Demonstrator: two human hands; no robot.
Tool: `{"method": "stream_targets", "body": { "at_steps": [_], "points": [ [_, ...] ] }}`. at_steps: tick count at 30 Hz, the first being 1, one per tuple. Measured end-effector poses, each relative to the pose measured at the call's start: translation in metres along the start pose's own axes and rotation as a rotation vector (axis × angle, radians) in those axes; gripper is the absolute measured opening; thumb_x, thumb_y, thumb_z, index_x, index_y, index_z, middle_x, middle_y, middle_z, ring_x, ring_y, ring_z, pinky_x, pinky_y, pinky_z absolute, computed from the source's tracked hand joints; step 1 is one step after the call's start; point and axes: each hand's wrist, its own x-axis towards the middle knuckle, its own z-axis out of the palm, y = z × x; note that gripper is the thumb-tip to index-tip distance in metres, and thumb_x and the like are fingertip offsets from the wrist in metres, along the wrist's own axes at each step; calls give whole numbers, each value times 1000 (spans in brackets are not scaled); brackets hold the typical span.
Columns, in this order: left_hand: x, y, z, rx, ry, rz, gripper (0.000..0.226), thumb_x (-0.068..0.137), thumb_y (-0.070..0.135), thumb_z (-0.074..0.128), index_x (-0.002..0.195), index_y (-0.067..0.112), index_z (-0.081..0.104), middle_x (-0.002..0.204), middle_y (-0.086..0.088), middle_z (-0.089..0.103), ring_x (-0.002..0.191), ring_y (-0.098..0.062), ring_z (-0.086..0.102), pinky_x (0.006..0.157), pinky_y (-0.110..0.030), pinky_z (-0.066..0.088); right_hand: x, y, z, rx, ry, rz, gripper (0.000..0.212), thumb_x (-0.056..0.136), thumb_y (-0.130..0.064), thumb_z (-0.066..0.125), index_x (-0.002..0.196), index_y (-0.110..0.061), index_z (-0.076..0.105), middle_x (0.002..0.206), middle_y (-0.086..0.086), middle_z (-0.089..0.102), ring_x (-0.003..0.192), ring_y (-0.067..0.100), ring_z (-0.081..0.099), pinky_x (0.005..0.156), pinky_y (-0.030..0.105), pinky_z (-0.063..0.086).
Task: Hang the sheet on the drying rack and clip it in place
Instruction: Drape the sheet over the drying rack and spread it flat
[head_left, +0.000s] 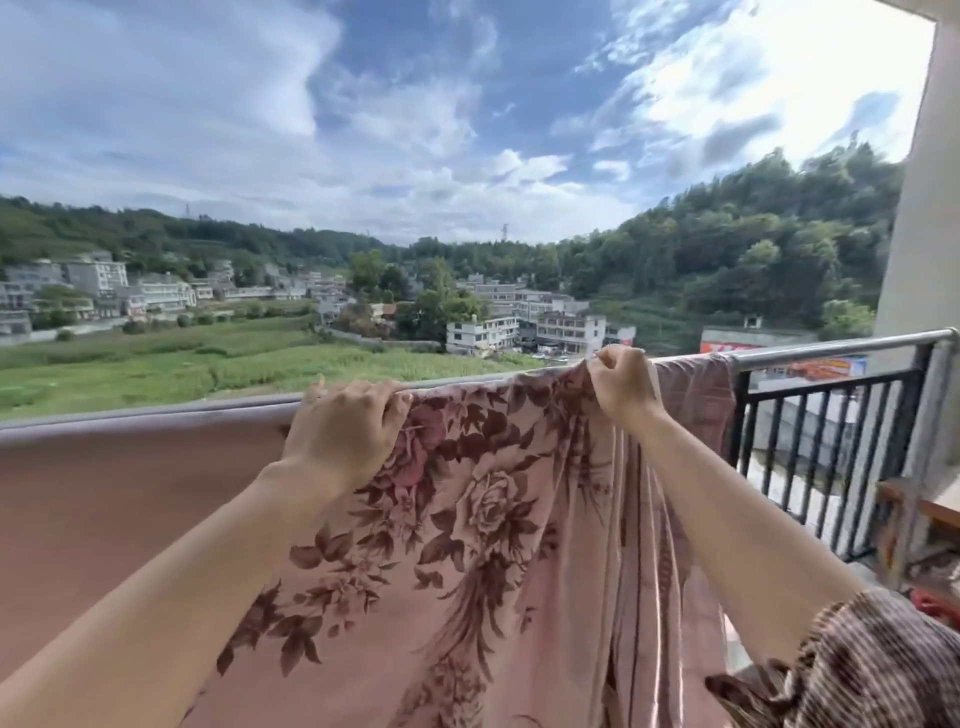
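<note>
While draped over the balcony railing (831, 347), floral sheet (493, 519) hangs inward, top edge on the rail. Left hand (345, 426) grips that edge; right hand (621, 384) pinches a bunched fold at the rail. Bare rail runs right to the wall (919, 208).

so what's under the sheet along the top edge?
The rail runs under the sheet: bare metal shows right of the cloth, and black bars below it. Where the sheet drapes, rail and bars are covered. Both hands, left and right, grip the top edge.
</note>
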Motion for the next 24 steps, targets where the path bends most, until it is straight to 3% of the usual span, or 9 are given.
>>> {"method": "stream_targets", "body": {
  "at_steps": [2, 4, 8, 11, 15, 17, 19, 21, 24],
  "points": [
    [21, 39, 15, -38, 19, 71, 47, 100, 43, 25, 126, 17, 54, 120, -5, 65, 108, -22, 61, 98, -39, 44, 11, 21, -16, 71, -2, -39, 18, 88, -5, 46, 90, -11, 63, 91, 12, 66, 84, 24, 57, 72, 27, 38],
    [43, 77, 29, -117, 39, 124, 48, 100, 44, 25, 122, 16, 57, 114, -6, 67, 98, -22, 64, 77, -33, 53, 27, 50, -34, -58, -10, -105, 32, 82, -1, 46, 105, -10, 65, 106, 11, 66, 96, 25, 58, 83, 32, 45],
    [82, 145, 55, -156, -9, 151, 49, 99, 45, 24, 117, 13, 57, 95, -5, 67, 82, -21, 64, 57, -27, 44, 68, 113, -61, -243, -279, -216, 38, 77, -19, 63, 114, -23, 69, 122, -5, 61, 117, 16, 51, 106, 43, 36],
    [102, 183, 69, -158, -18, 111, 49, 99, 46, 25, 105, 10, 58, 70, 1, 56, 65, -18, 57, 52, -28, 44, 91, 142, -69, -221, -225, -343, 31, 76, -38, 74, 106, -28, 73, 108, -9, 65, 99, 9, 53, 98, 50, 39],
    [123, 213, 88, -182, 19, 30, 50, 99, 44, 28, 110, 8, 60, 70, -2, 62, 63, -17, 58, 49, -25, 40, 115, 163, -67, -136, -162, -507, 19, 80, -24, 74, 97, -18, 77, 95, -4, 71, 94, 15, 57, 93, 39, 42],
    [132, 232, 95, -154, 22, -2, 50, 98, 44, 27, 109, 10, 62, 88, -7, 67, 72, -19, 56, 57, -27, 41, 131, 171, -72, -98, -167, -550, 12, 81, -11, 71, 91, -10, 78, 91, 2, 74, 85, 14, 59, 80, 27, 45],
    [141, 258, 101, -71, 40, -23, 52, 98, 45, 24, 107, 12, 63, 101, -9, 67, 83, -21, 56, 80, -36, 44, 151, 182, -83, -163, -218, -571, 12, 84, -5, 65, 86, -5, 77, 87, 6, 73, 80, 18, 63, 70, 21, 43],
    [149, 289, 110, 25, 58, -47, 52, 98, 45, 24, 104, 14, 64, 104, -8, 66, 96, -24, 59, 106, -53, 32, 177, 197, -99, -243, -251, -540, 14, 86, -6, 60, 82, -3, 74, 82, 7, 70, 79, 22, 63, 64, 22, 39],
    [164, 341, 126, 86, 90, -75, 46, 98, 42, 26, 94, 15, 63, 99, -8, 66, 96, -24, 59, 111, -60, 22, 212, 221, -117, -297, -232, -545, 15, 87, -8, 57, 77, -4, 68, 77, 5, 65, 71, 21, 58, 53, 23, 34]
  ]
}}
